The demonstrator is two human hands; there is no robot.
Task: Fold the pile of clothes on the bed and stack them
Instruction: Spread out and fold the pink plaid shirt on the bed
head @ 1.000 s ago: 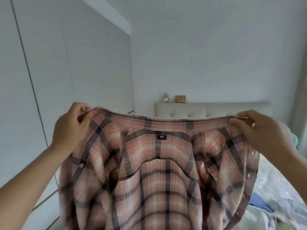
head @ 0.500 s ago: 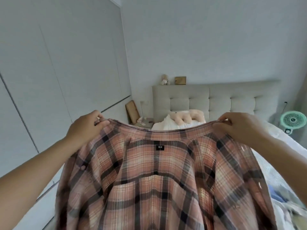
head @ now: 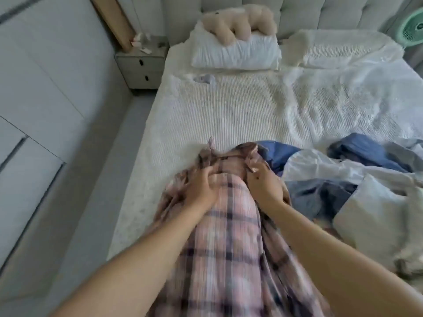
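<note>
Nearest the camera, two bare forearms are reaching forward over a pink plaid shirt (head: 231, 229) that is lying lengthwise on the bed (head: 229, 115), close to its left edge, with the collar end pointing toward the headboard (head: 320, 10). The lower part of the shirt is blurred, so its hem cannot be made out.

The left hand (head: 201, 191) is resting on the shirt's left shoulder area, its fingers (head: 207, 173) curling into the cloth and bunching it. The right hand (head: 265, 186) is sitting on the right shoulder area, its fingers (head: 256, 171) pinching the fabric just below the collar (whether the thumb is under the cloth cannot be told).

Just beside the shirt, toward the right edge of the bed, a pile of clothes (head: 343, 179) is lying rumpled: blue pieces, pale white ones and a grey one, overlapping each other. One blue piece is touching the shirt's collar end.

Farther on, the white textured bedcover is stretching up to a white pillow (head: 235, 53) near the head of the bed, and a beige plush toy (head: 238, 21) is resting on top of that pillow against the headboard. A small pale cloth item (head: 203, 78) is lying just in front of the pillow.

Beyond the bed's far left corner a grey nightstand (head: 142, 65) is standing, and a green fan (head: 412, 28) is showing past the far right corner.
</note>
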